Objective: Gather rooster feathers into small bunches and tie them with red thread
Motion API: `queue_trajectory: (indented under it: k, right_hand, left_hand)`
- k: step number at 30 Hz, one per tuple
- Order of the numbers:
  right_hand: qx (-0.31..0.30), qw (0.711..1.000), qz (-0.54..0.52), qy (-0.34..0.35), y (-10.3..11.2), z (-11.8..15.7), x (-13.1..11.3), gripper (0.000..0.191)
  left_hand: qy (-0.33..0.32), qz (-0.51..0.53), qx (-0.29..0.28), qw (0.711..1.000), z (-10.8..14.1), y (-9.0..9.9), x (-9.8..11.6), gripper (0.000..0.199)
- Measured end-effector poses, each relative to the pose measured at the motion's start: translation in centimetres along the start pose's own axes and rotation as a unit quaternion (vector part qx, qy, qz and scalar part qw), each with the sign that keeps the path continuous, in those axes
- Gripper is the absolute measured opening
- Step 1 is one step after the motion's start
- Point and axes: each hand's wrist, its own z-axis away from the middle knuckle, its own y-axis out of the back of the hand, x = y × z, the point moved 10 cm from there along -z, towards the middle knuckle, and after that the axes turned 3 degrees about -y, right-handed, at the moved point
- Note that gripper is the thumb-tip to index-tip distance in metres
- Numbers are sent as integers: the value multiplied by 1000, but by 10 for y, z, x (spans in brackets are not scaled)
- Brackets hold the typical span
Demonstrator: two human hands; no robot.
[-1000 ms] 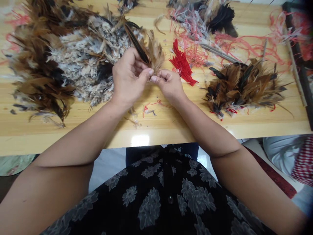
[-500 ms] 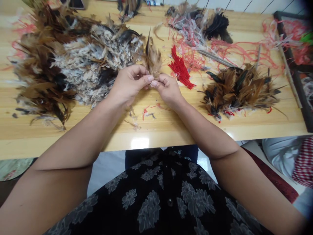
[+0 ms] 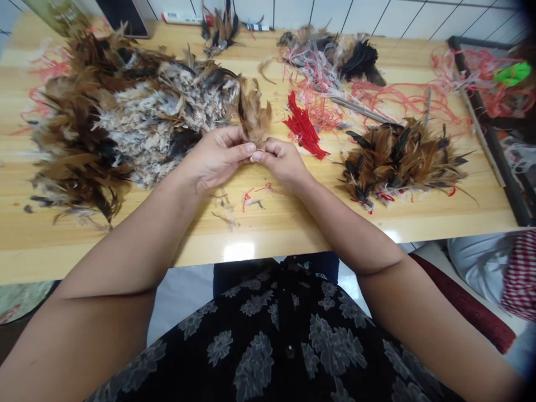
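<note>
A small bunch of brown feathers [image 3: 254,114] stands up between my hands, its tips pointing away from me. My left hand [image 3: 221,156] pinches the base of the bunch between thumb and fingers. From the other side my right hand [image 3: 282,162] is closed at the same base, the two thumbs almost meeting. The quill ends are hidden by the fingers. Just right of the hands lies a stack of short red strings [image 3: 305,125]. A big heap of brown and grey-white feathers [image 3: 146,120] spreads out to the left.
Brown feather bunches with red ties [image 3: 402,162] lie at the right. Behind are tangled pink and white plastic strings [image 3: 318,72], a black feather bunch [image 3: 360,60] and a thin stick [image 3: 364,110]. A dark frame [image 3: 481,117] stands far right, a marker [image 3: 182,18] by the wall.
The camera view has tilted up slightly, showing more of the wall. Both hands still pinch the feather bunch, which leans a little more to the left.
</note>
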Motion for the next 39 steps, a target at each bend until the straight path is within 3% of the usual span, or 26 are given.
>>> queue_trajectory:
  k: [8, 15, 20, 27, 34, 39]
  right_hand:
    - [5, 999, -48, -8, 1, -1, -5, 67]
    - [-6, 998, -63, -31, 1, 4, -23, 73]
    - [24, 998, -36, -46, 4, 1, -19, 72]
    - [-6, 998, -57, -15, 0, -2, -9, 72]
    - [15, 997, -68, -24, 3, 0, -13, 77]
    - [20, 996, -87, -8, 3, 3, -25, 81]
  left_hand:
    - [-34, -25, 26, 999, -5, 8, -1, 60]
    - [-10, -26, 65, 997, -6, 14, -5, 44]
    - [-15, -39, 49, 998, -6, 7, -3, 57]
    - [-40, -62, 43, 996, -5, -1, 1, 69]
    - [-29, -47, 38, 998, -2, -9, 10, 82]
    - [-29, -82, 62, 994, -3, 1, 16, 74]
